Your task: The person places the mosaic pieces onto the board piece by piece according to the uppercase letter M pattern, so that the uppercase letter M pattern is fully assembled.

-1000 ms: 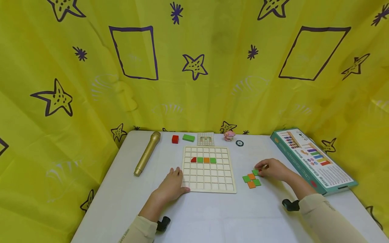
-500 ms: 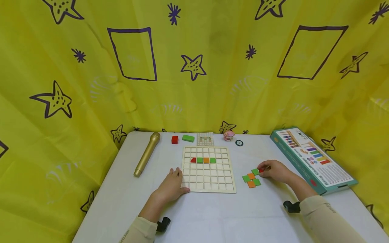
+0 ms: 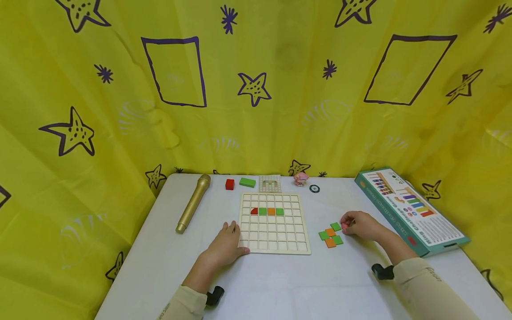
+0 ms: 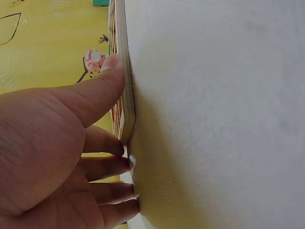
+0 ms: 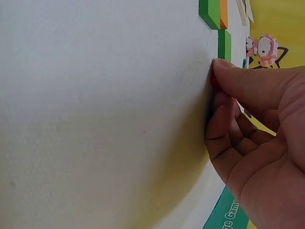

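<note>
Since the earlier frames the right hand (image 3: pixel 360 224) has drawn back a little from the cluster of loose tiles (image 3: pixel 331 235), its fingers (image 5: pixel 224 76) curled round a small red piece (image 3: pixel 344 226) that they pinch against the white counter (image 3: pixel 280 284); the left hand (image 3: pixel 226 244) has stayed where it was, thumb (image 4: pixel 102 86) pressed along the near left edge of the wooden grid board (image 3: pixel 274 222), its other fingers lying straight and relaxed on the counter. Judging by the board, the filling is at an early stage: only four cells in one row hold pieces, a red quarter-round (image 3: pixel 254 210), a green square (image 3: pixel 262 211), an orange square (image 3: pixel 271 211) and another green square (image 3: pixel 280 211), while every other compartment stands bare. Left over beside the board are two green and two orange tiles lying flat and touching in a checker cluster, just beside the right hand. At the far edge of the counter a small pattern card (image 3: pixel 270 183) leans just behind the board, with a green block (image 3: pixel 247 182) and a red cube (image 3: pixel 230 184) to its left, a pink figurine (image 3: pixel 301 178) and a dark round disc (image 3: pixel 314 188) to its right. A gold microphone (image 3: pixel 194 202) lies well to the left, and the teal game box (image 3: pixel 412 211), closed, lies at the right.
</note>
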Demonstrator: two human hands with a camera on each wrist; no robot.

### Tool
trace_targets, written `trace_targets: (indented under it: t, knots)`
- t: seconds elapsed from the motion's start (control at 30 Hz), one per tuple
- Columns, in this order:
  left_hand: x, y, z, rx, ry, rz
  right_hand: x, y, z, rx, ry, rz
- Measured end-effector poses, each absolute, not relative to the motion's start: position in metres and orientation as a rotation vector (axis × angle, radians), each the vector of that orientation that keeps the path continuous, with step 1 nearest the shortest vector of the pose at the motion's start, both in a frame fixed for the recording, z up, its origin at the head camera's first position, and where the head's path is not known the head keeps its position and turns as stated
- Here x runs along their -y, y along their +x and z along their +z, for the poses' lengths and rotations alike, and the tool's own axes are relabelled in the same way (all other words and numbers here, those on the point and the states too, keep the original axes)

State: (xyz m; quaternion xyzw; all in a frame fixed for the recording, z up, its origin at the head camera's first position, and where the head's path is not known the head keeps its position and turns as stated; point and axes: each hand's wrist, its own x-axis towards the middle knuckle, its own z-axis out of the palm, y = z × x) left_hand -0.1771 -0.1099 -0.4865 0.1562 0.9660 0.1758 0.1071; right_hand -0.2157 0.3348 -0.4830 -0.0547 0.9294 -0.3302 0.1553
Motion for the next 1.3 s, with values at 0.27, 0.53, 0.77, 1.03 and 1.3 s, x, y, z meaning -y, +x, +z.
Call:
trace_targets:
  t: [0.27,0.53,0.77,1.03,1.3]
  knots:
    - [0.110,-0.179,-0.491,-2.845,0.466,0.496,-0.342,-0.217,-0.485,-2.698,-0.159,-0.978]
    - [0.112,-0.178,-0.488,-2.848,0.462,0.502,-0.342,-0.223,-0.479,-2.757,-0.097,-1.044]
    - [0.112,-0.179,-0.488,-2.850,0.470,0.505,-0.330,-0.229,-0.469,-2.701,-0.012,-1.198]
    - [0.111,-0.179,-0.489,-2.845,0.452,0.516,-0.314,-0.236,-0.471,-2.701,-0.043,-1.240]
    - [0.112,-0.178,-0.489,-2.848,0.475,0.513,-0.298,-0.240,-0.478,-2.626,-0.017,-1.315]
